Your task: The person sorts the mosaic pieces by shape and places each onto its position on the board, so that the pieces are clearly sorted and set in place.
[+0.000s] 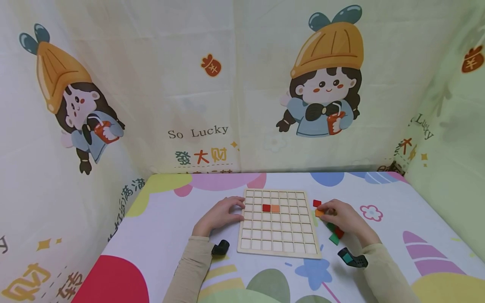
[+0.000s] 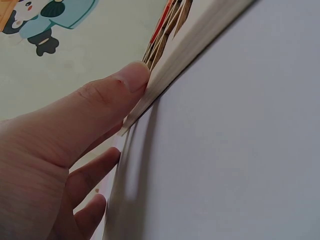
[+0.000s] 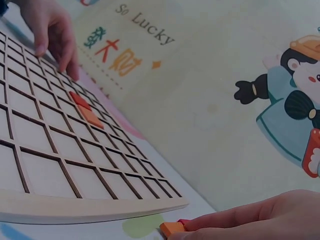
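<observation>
Two tiles, one red (image 1: 267, 208) and one orange (image 1: 275, 208), sit side by side in neighboring cells of a wooden grid board (image 1: 277, 227), in the third row from its far edge, as a person in beige sleeves (image 1: 191, 265) works at a table (image 1: 178, 219) covered in a colorful print. At the board's left side, the left hand (image 1: 222, 213) rests its thumb against the wooden edge, its fingers apart. Across the board, the right hand (image 1: 344, 216) has its fingers clamped on a second orange tile (image 1: 319, 213) just beside the right edge; whether that tile is lifted off the table cannot be told. Loose pieces lie around the right hand: a second red tile (image 1: 317, 203) just beyond the fingertips, and green tiles (image 1: 334, 239) with another red piece (image 1: 339, 232) nearer the wrist. Black wrist devices (image 1: 221, 248) hang at both cuffs, and a cream curtain (image 1: 257, 109) printed with cartoon figures and the words "So Lucky" stands behind.
</observation>
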`<move>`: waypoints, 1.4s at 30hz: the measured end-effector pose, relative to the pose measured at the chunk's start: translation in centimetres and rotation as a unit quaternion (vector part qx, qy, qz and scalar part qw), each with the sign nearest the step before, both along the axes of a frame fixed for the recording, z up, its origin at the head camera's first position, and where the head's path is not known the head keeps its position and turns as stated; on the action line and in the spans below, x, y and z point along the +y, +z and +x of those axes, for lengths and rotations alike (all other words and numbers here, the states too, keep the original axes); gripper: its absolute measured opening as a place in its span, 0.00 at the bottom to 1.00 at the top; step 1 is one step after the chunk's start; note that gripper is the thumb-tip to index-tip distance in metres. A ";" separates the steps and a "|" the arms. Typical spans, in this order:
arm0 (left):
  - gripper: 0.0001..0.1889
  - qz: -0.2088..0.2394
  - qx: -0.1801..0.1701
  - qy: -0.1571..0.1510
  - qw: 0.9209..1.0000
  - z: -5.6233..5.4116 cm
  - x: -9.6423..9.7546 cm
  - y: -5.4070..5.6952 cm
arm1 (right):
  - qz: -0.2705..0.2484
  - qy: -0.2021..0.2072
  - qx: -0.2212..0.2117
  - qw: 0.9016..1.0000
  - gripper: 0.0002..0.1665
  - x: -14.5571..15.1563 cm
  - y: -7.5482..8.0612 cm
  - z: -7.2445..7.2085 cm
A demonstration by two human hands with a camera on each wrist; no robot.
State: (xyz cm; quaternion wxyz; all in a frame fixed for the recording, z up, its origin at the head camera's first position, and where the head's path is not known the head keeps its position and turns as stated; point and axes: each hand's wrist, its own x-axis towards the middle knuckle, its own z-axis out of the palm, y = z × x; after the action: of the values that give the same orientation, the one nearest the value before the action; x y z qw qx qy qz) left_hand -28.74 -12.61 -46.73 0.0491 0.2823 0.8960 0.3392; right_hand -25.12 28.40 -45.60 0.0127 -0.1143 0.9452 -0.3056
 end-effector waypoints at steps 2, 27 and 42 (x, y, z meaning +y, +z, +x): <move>0.16 0.001 -0.001 0.000 1.000 0.0 0.0 0.0 | -0.003 -0.001 0.003 1.000 0.19 0.1 0.0 -0.1; 0.17 0.000 -0.013 0.009 1.000 -0.3 0.0 -0.3 | -0.091 -0.006 0.025 0.996 0.19 -2.2 0.8 -0.6; 0.16 0.005 -0.009 0.007 1.000 0.0 0.0 0.0 | -0.127 0.014 0.012 0.992 0.20 -5.4 1.6 -1.8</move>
State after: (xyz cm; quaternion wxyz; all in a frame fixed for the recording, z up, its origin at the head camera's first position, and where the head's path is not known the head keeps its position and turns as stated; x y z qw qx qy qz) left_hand -28.73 -12.62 -46.71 0.0534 0.2732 0.8959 0.3463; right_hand -26.87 22.98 -44.03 -0.0092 -0.1317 0.8972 -0.4214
